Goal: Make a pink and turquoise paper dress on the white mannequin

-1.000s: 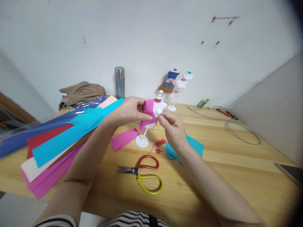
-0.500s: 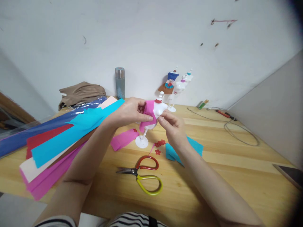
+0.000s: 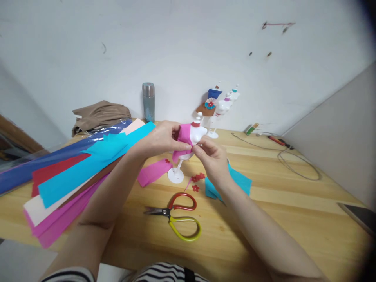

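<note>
A small white dress form (image 3: 197, 135) with a red neck band stands on a round white base (image 3: 175, 175), slightly tilted. Pink crepe paper (image 3: 185, 133) covers one side of its torso. My left hand (image 3: 164, 137) is closed on that paper, its thumb pressing across the front. From the other side, my right hand (image 3: 212, 154) pinches at the paper's edge with thumb and index finger. Below lie scissors (image 3: 166, 212) with one red and one yellow handle. Red paper flowers (image 3: 197, 177) and a pink paper piece (image 3: 151, 172) rest near the base.
Coloured paper strips (image 3: 88, 172) cover the left side. A blue paper piece (image 3: 242, 182) lies under my right forearm. Behind are more dress forms (image 3: 225, 105), a thermos (image 3: 148, 102) and brown cloth (image 3: 101, 115). A cable (image 3: 293, 164) loops at right, near a phone-like slab (image 3: 360, 217).
My right hand has shifted slightly left, its fingertips closer to my left thumb at the pink paper's edge. My left hand keeps its hold; other things stay put.
</note>
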The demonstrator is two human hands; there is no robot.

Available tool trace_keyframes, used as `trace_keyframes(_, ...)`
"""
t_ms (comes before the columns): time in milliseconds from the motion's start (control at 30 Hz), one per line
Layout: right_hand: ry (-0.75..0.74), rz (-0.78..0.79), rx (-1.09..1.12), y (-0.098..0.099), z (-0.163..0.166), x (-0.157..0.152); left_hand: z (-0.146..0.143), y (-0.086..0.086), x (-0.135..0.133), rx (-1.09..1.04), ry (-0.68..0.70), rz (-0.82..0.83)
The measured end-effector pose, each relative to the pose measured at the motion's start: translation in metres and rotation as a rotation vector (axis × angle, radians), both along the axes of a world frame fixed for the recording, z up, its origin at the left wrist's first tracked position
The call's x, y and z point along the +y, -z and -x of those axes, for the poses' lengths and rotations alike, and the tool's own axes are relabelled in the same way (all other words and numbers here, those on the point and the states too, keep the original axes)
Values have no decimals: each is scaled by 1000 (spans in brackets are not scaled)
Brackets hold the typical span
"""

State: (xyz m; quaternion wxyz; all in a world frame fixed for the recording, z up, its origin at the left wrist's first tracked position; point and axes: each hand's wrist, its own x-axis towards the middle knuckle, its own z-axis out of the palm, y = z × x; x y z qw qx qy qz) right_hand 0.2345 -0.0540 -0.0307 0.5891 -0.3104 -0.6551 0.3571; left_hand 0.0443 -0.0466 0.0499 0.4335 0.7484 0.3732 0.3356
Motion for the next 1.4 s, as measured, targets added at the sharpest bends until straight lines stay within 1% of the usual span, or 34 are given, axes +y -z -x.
trace_keyframes(233, 0, -27, 19, -1, -1, 1, -1, -2, 1, -5, 14, 23)
trace_keyframes(433, 24, -2, -10, -2, 0, 1, -2, 0, 2, -22, 0, 19)
trace_keyframes(600, 41, 0, 13, -4, -3, -1, -3, -2, 0, -31, -12, 23)
trace_keyframes(700, 68, 2, 19, -7, -8, 1, 3, -4, 2, -45, 5, 39)
trace_keyframes(800, 93, 16, 7, -11, -13, 3, 18, -4, 9, -107, 64, 90)
trace_keyframes(867, 68, 37, -23, -13, -16, 4, 30, -1, 16, -155, 82, 88)
trace_keyframes(1000, -60, 95, -99, -15, -16, 4, 47, 8, 30, -389, 23, 32)
trace_keyframes(1067, -111, 105, -125, -15, -13, 2, 48, 13, 35, -494, 22, 44)
trace_keyframes(1167, -167, 97, -136, -11, -4, -2, 44, 21, 40, -572, 59, 101)
trace_keyframes(1267, -154, 61, -116, -8, 6, -7, 38, 29, 43, -590, 85, 139)
trace_keyframes(1400, -32, -19, -121, -9, 11, -13, 32, 36, 45, -512, 83, 167)
